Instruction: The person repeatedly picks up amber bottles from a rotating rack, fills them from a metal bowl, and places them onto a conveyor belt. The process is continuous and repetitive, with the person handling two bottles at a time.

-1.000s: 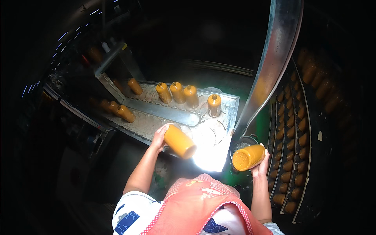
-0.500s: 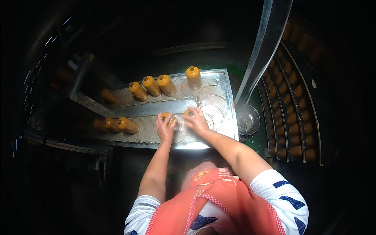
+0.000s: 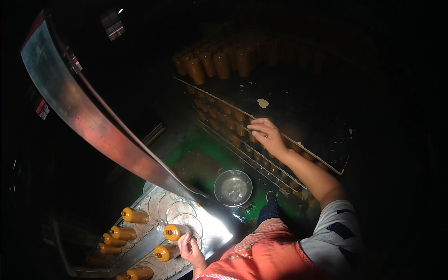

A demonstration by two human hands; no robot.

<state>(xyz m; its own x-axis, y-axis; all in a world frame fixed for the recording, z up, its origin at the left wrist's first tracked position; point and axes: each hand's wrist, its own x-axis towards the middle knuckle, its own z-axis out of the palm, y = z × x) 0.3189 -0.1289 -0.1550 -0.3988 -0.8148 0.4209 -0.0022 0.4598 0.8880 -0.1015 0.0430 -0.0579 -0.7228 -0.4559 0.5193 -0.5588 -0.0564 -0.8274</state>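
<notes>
My left hand [image 3: 192, 251] is low over the metal conveyor table, its fingers loosely bent and apart. Its fingertips are close beside an orange-brown bottle [image 3: 175, 232]; whether they touch it I cannot tell. Another bottle [image 3: 164, 253] stands just to the left of that hand. Out to the right, my right hand [image 3: 268, 135] is raised at the edge of a dark rack board [image 3: 298, 116], fingers partly stretched and apart, nothing visible in them. Orange-brown bottles [image 3: 240, 115] line the rack's tiers below the board, partly hidden by this hand.
A curved metal post [image 3: 93, 123] rises at the left beside the conveyor table [image 3: 217, 231]. On the green floor is a round metal basin [image 3: 233, 187]. More bottles [image 3: 221, 64] stand at the rack's dim far end, and others [image 3: 134, 215] along the conveyor's left side.
The view has swung right toward the rack. My right hand has left the bottle on the conveyor and reached out to the rack; my left hand has come off the top of its bottle.
</notes>
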